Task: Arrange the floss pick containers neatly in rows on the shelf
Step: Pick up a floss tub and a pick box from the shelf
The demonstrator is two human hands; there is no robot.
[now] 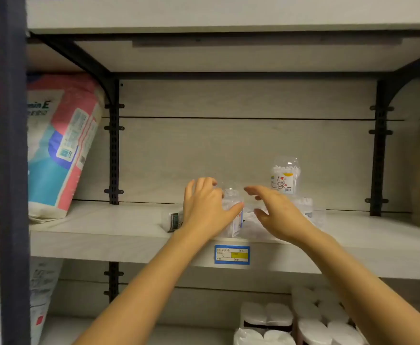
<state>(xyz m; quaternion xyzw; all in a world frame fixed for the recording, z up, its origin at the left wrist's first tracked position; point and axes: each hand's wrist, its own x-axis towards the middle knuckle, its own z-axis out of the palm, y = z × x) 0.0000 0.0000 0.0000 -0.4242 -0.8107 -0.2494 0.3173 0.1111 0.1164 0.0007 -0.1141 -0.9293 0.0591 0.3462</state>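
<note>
Head view: my left hand [207, 207] grips the held floss pick container [231, 202] near the middle of the shelf board [119, 227], close to its front edge. My fingers curl over its top and far side, and my thumb presses its near face. This clear container stands upright, long axis vertical, domed lid pointing up, base on the board.

My right hand [282, 217] hovers just to the right with fingers straight and spread, thumb apart, closed on nothing. Beneath its palm lies a blurred front container [250, 226]. Its orientation cannot be read, and I cannot tell whether the hand touches it.

The top container [284, 176], with a cartoon cat label, stands upright further back, lid up, stacked on the base container [306, 206], which is partly hidden behind my right hand.

The tipped container [173, 220] lies on its side just left of my left wrist. Its long axis runs roughly left to right along the board, and its right end is hidden by my hand.

A blue and yellow price tag [231, 254] is fixed to the front edge of the board below the held container. A diaper pack [64, 145] leans at the far left. Toilet paper rolls [311, 324] sit on the level below.
</note>
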